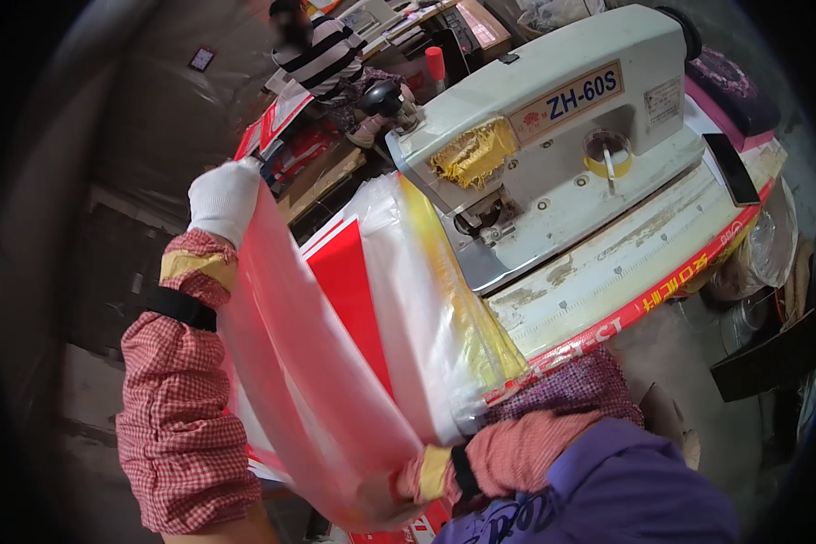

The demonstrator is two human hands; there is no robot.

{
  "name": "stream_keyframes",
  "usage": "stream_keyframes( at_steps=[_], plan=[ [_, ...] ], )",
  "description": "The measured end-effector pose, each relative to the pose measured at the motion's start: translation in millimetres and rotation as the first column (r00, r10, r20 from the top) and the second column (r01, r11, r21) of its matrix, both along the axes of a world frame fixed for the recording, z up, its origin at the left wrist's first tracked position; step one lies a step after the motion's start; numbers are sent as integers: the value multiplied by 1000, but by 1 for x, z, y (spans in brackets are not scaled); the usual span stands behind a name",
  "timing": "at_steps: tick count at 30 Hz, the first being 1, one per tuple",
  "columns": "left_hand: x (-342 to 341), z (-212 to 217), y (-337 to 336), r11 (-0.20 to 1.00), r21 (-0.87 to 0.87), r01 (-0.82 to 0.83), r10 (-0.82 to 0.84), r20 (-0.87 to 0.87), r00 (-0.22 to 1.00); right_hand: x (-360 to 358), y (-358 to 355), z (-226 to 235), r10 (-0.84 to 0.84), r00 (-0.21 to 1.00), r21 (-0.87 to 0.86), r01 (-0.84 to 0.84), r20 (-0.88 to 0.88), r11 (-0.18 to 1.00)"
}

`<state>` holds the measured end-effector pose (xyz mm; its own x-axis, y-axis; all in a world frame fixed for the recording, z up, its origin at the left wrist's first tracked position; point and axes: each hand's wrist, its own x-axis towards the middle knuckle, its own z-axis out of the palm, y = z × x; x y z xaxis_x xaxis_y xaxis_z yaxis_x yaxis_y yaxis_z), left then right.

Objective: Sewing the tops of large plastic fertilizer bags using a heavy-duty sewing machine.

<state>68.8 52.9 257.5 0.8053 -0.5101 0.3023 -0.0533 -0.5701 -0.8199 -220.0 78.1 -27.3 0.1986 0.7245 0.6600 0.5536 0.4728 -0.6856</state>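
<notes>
Red-and-clear plastic sheet (308,363) is stretched taut between both hands, long axis running diagonally from upper left, far from the body, to lower right, close to the body. Left hand (224,198) in a white glove is clenched on the sheet's far top edge, arm raised. Right hand (385,494) is low and near the body, seen through the plastic, gripping the near bottom end; fingers are blurred, so exact grip is unclear. A stack of similar sheets (408,299) lies just right of the held sheet, draped off the counter (607,272). The sewing machine (553,136) sits beyond the right hand, well apart from the left.
</notes>
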Motion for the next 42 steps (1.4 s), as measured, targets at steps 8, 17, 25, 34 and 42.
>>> stream_keyframes(
  at_steps=[8, 17, 25, 34, 42],
  plan=[
    [-25, 24, -31, 999, 11, -37, 37, -74, 997, 62, -171, -18, -448, 894, -536, 370, -17, 759],
    [-33, 1, -64, 992, 33, -120, 123, -128, 984, 75, -236, 41, -928, 287, -534, 760, -237, 372],
    [-29, -7, -69, 991, 55, -120, 126, -128, 984, 54, -220, 58, -813, 364, -523, 630, -454, 574],
    [9, 11, -58, 967, -104, -232, 206, -215, 954, 83, -210, 64, -796, 574, -631, 549, -191, 548],
    [37, -155, -81, 937, -344, -59, -9, -193, 981, 52, -203, 57, -787, 506, -526, 588, -354, 615]
  ],
)
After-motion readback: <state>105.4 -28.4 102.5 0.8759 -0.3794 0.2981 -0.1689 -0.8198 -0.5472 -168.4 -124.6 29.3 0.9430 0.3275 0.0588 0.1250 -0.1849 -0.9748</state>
